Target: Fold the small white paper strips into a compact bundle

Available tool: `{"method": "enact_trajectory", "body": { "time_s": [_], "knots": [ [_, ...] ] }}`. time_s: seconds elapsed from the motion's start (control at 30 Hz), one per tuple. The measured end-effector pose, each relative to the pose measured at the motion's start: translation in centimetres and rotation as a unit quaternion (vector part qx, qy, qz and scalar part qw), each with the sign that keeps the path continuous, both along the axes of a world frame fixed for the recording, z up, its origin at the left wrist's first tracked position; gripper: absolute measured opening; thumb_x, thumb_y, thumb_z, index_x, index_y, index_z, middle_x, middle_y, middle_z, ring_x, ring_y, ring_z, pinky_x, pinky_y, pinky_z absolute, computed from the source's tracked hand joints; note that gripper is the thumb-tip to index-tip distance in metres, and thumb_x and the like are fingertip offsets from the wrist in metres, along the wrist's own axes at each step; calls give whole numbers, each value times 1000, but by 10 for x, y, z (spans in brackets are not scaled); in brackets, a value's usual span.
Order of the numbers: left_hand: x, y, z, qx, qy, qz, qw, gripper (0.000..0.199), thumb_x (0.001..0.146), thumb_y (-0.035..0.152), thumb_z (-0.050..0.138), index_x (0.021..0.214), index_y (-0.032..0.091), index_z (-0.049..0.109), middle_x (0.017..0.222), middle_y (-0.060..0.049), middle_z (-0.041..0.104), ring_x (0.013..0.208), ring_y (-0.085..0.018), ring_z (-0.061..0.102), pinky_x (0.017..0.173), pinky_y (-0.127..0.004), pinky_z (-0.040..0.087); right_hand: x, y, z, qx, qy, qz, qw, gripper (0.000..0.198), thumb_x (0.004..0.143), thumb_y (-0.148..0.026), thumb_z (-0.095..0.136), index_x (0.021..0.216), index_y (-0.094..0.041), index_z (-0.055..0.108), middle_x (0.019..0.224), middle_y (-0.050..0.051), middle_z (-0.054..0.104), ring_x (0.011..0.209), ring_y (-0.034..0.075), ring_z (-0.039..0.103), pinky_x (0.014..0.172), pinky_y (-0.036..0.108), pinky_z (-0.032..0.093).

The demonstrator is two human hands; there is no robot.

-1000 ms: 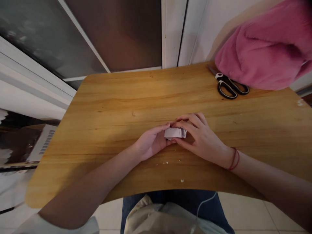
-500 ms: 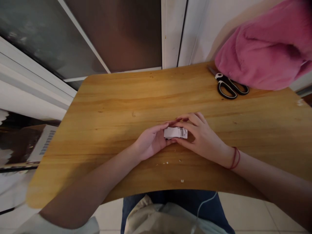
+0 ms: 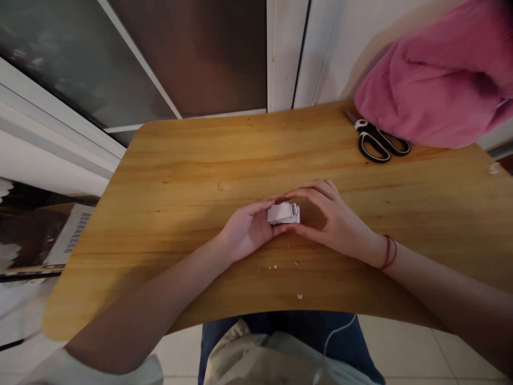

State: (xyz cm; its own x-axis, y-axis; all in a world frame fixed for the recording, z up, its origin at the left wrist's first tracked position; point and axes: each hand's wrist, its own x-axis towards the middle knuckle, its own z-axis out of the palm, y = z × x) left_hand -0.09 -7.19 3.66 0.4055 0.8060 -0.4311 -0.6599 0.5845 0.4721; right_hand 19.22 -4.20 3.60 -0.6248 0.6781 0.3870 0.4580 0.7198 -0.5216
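Note:
A small stack of white paper slips point(image 3: 282, 213) sits between my two hands, just above or on the wooden table. My left hand point(image 3: 249, 230) grips the left end of the stack, thumb along the far side and fingers along the near side. My right hand point(image 3: 334, 216) curves round the right end, with its thumb at the near edge and its fingers reaching to the far side. A gap shows between the right palm and the stack. The slips are uneven at their right end.
Black-handled scissors point(image 3: 377, 140) lie at the back right of the wooden table point(image 3: 200, 155), beside a pink plush cloth point(image 3: 433, 91). Tiny paper scraps point(image 3: 300, 296) dot the near side. A cardboard box point(image 3: 72, 235) stands beyond the left edge.
The stack has shifted slightly left and tilted in my left hand. My right hand has opened a little wider, leaving more room between its palm and the slips.

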Motion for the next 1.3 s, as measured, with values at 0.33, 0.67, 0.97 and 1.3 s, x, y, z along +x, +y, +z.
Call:
{"method": "enact_trajectory", "body": {
  "time_s": [0.33,0.67,0.97,1.3],
  "knots": [
    [0,-1,-1,15,2,-5,1000,21,88,8,45,90,9,66,89,-8,69,81,-16,66,82,-31,54,-1,1,-5,-26,55,-18,998,26,85,-29,66,109,-20,63,107,10,59,106,25,57,95,44,49],
    [0,1,-3,14,-4,-7,1000,21,90,10,44,92,8,65,90,-9,69,84,-17,66,83,-32,53,-1,1,-7,-41,62,-24,997,28,83,-28,69,110,-22,63,108,9,61,107,25,58,94,45,50],
    [-1,0,-3,10,-13,-9,1000,20,89,12,47,90,10,66,91,-9,70,80,-17,66,81,-32,53,-1,-1,-4,-24,71,-25,997,24,84,-30,67,106,-23,64,106,8,62,103,24,60,90,44,51],
    [1,3,0,-18,21,52,998,19,88,11,47,90,10,67,92,-9,70,85,-18,67,84,-34,54,2,0,7,-22,80,-66,994,20,86,-33,65,104,-25,62,101,7,63,99,24,60,87,45,52]
  ]
}}
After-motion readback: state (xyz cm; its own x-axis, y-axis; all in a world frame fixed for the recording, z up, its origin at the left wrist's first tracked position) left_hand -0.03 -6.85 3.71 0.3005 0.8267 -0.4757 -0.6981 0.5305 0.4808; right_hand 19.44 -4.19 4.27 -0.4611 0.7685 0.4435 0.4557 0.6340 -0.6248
